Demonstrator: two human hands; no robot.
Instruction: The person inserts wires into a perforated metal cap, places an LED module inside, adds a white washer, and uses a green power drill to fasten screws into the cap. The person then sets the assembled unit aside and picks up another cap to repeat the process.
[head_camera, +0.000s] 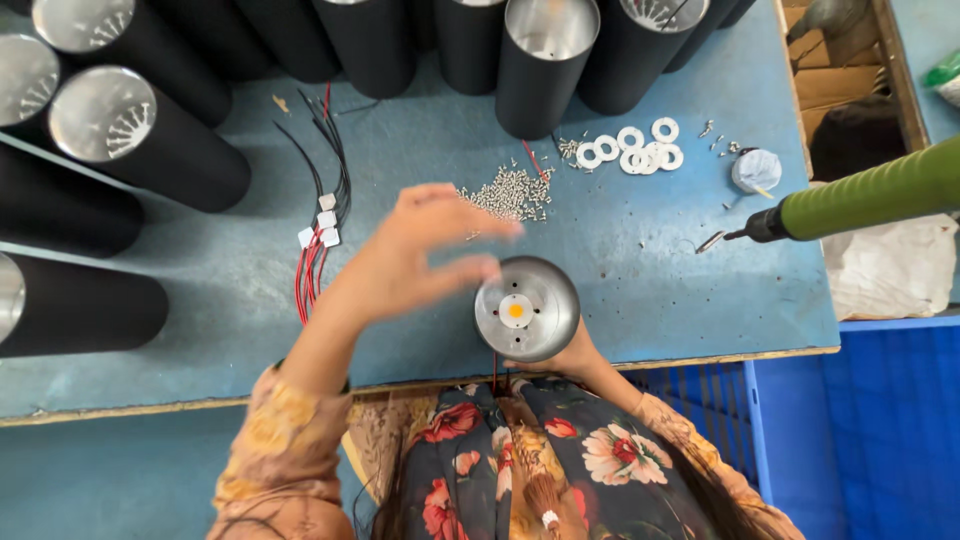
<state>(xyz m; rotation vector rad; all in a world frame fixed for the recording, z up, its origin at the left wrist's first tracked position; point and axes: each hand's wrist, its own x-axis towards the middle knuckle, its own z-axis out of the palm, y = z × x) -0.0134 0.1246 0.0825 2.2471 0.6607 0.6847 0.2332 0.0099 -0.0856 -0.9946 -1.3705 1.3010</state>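
Note:
My right hand (560, 362) grips a round silver metal lamp housing (527, 308) from below, with a white ring and an orange chip at its centre facing up. My left hand (425, 255) hovers just left of and above the housing, blurred, fingers spread, holding nothing that I can see. A heap of small silver screws (510, 192) lies on the blue table (650, 270) just beyond my fingertips.
Black cylindrical lamp tubes (120, 140) line the left and far sides. Red and black wires with white connectors (320, 235) lie left. Several white rings (630, 150) sit at the back. A green electric screwdriver (860, 200) hangs at right. A blue crate (880, 430) stands below right.

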